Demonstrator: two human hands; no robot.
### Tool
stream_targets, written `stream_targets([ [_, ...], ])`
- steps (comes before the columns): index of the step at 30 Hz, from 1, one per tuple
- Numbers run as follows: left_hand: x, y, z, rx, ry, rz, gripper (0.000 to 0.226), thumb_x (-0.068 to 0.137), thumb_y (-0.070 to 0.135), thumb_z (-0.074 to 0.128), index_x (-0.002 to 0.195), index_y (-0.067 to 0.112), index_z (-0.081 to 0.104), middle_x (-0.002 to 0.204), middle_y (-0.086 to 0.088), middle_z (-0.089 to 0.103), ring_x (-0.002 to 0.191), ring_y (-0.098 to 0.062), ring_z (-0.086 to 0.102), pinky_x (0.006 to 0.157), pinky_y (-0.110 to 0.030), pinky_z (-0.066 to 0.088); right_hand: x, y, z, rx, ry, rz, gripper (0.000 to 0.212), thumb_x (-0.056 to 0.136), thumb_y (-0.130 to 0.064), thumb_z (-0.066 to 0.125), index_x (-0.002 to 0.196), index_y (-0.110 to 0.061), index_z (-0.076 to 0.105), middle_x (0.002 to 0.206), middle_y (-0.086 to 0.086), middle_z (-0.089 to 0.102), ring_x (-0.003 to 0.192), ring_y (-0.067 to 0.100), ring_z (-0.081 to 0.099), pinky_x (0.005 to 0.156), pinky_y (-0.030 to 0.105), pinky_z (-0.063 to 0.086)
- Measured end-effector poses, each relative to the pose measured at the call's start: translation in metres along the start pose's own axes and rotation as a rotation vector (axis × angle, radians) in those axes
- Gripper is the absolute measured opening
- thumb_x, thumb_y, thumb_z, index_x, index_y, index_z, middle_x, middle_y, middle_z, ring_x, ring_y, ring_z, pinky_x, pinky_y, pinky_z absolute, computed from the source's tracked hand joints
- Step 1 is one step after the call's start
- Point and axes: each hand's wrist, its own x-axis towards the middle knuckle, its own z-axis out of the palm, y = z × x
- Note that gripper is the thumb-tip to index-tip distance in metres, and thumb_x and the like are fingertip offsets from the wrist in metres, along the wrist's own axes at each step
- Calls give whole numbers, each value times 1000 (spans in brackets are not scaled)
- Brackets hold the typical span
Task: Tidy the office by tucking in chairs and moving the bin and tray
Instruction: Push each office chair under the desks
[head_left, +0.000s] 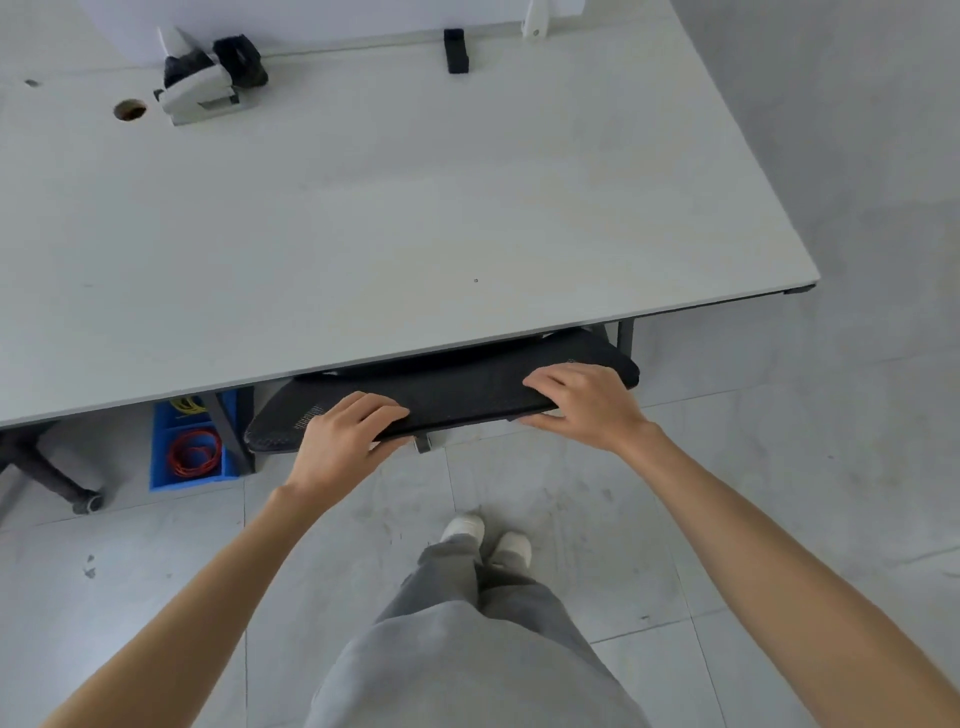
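A black mesh office chair (457, 392) stands pushed up to the front edge of the white desk (395, 218), its seat hidden beneath the top. Only the top of its backrest shows. My left hand (345, 434) grips the left part of the backrest, fingers over the top and thumb underneath. My right hand (584, 402) grips the right part the same way. A blue tray (189, 441) with red and yellow wire coils sits on the floor under the desk, to the left of the chair.
A second chair's wheeled base (49, 475) shows at the far left under the desk. On the desk's back edge lie a white and black device (208, 78) and a small black block (456, 50). My feet (485, 535) stand on grey floor tiles.
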Motion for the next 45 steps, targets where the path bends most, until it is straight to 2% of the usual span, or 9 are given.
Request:
stream_targets([
  [3,-2,24,-7,-109,50,-32,38,92,36,44,101,9,70,98,-2,70,94,-9,57,77,-23,52,-15,-5,-5,62,85,5,43,94,-37,41,99,-4,67,97,7,71,89,23,67,76,34,54],
  [8,2,90,-3,-414,58,-109,24,90,14,47,101,6,67,96,13,62,94,6,54,86,-3,39,-84,-30,-19,475,393,570,31,91,-18,43,105,-3,66,115,6,63,111,14,54,98,20,41],
  [13,35,157,63,-794,-516,-297,36,93,12,48,91,42,66,87,19,71,86,0,64,78,-19,51,-198,-57,-17,940,627,1274,22,94,-13,49,100,-26,66,108,-11,68,103,-4,59,89,19,44],
  [18,121,244,112,-836,-834,-16,23,85,32,45,100,35,63,94,17,71,91,-4,65,83,-17,48,-286,-54,-18,1108,991,1623,30,95,-4,43,101,-19,68,107,-2,70,106,13,62,95,33,48],
  [23,218,374,170,-888,-889,216,30,83,43,44,104,31,62,95,15,70,91,-7,66,82,-14,49,-340,17,-27,1117,1256,1715,27,95,-3,40,103,-10,66,106,7,69,103,17,64,89,23,52],
  [29,303,489,224,-974,-769,103,25,87,24,45,104,21,64,94,9,72,86,-11,67,77,-16,49,-397,186,-84,1137,1143,1660,27,95,-2,41,99,-13,65,100,8,70,99,19,66,84,20,52],
  [35,362,491,238,-878,-559,-137,29,95,3,44,99,24,64,92,14,71,81,-2,66,78,-12,49,-374,365,-164,1157,990,1376,26,95,-1,41,101,-10,65,98,8,69,91,14,66,82,23,51],
  [39,413,487,266,-873,-420,-266,20,88,22,45,95,26,63,85,17,73,77,-3,66,77,-15,49,-343,484,-194,1167,936,1195,25,96,-2,41,101,-9,64,97,9,69,89,14,66,81,20,51],
  [45,540,509,326,-908,-282,-418,33,94,0,43,91,25,65,85,16,73,78,-6,67,72,-13,51,-297,654,-204,1131,801,1162,29,95,-1,42,96,-17,66,94,2,71,88,13,67,79,20,50],
])
